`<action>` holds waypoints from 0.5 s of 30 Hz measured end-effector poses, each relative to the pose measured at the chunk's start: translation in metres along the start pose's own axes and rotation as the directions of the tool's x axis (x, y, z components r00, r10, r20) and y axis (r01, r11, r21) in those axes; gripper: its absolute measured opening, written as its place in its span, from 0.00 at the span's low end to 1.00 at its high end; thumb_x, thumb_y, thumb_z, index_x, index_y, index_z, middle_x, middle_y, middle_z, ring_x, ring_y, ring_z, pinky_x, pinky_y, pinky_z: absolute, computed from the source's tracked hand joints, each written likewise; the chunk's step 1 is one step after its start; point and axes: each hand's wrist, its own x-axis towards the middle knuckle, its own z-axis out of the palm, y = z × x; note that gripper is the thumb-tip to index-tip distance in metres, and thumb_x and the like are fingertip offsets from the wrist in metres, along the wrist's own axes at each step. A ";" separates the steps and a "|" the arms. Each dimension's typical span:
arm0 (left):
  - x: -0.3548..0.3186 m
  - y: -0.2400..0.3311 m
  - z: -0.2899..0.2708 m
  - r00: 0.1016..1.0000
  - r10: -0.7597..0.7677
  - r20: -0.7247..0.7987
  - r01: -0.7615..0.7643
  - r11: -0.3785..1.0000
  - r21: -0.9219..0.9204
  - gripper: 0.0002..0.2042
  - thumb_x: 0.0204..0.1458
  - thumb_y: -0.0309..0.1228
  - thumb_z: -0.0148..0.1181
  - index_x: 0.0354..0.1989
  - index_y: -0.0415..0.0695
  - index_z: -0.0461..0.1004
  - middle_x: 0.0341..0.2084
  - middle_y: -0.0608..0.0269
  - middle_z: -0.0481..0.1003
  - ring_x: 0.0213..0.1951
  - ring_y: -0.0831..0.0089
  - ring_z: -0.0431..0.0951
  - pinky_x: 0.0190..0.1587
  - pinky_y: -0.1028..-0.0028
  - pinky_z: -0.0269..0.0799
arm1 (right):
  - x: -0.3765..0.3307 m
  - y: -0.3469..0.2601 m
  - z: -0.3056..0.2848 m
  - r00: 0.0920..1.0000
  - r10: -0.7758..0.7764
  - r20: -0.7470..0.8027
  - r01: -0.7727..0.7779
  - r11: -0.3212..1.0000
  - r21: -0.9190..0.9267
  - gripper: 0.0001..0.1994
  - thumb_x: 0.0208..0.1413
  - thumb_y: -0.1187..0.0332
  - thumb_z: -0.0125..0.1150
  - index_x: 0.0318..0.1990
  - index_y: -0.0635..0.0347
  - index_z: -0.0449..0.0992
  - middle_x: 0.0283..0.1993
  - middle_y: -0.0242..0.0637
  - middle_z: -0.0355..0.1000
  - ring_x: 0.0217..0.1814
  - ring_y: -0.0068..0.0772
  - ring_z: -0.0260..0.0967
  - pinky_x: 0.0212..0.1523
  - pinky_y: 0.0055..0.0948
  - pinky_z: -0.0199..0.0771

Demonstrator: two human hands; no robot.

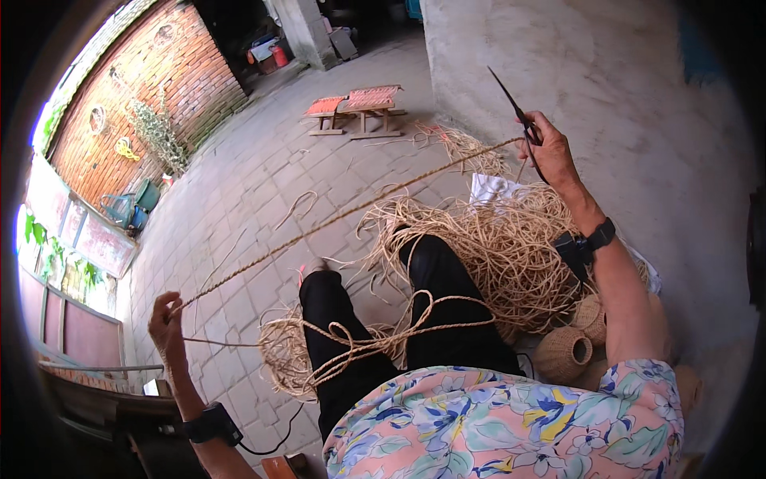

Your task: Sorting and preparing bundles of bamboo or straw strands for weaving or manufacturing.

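Big tangled pile of straw cord [495, 247] covers the paved floor [255, 191] in front of the legs w/ another loose bundle [283, 355] by the left knee. One twisted rope [335, 219] runs taut btwn both hands. Two small woven baskets [563, 354] sit by the right hip. Left hand [165, 318] is closed round the rope's low end, right hand [547, 148] up high, clamped on black scissors [519, 116] where the rope's top end meets it.
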 end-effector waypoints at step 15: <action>-0.009 -0.090 -0.070 0.948 0.051 0.316 0.071 0.929 -0.363 0.36 0.53 0.62 0.44 0.62 0.45 0.61 0.53 0.57 0.67 0.52 0.65 0.68 0.56 0.63 0.59 | 0.000 0.230 -0.129 0.916 0.335 -0.223 -0.400 0.705 -0.586 0.11 0.53 0.71 0.52 0.45 0.52 0.69 0.30 0.44 0.74 0.26 0.42 0.73 0.28 0.40 0.69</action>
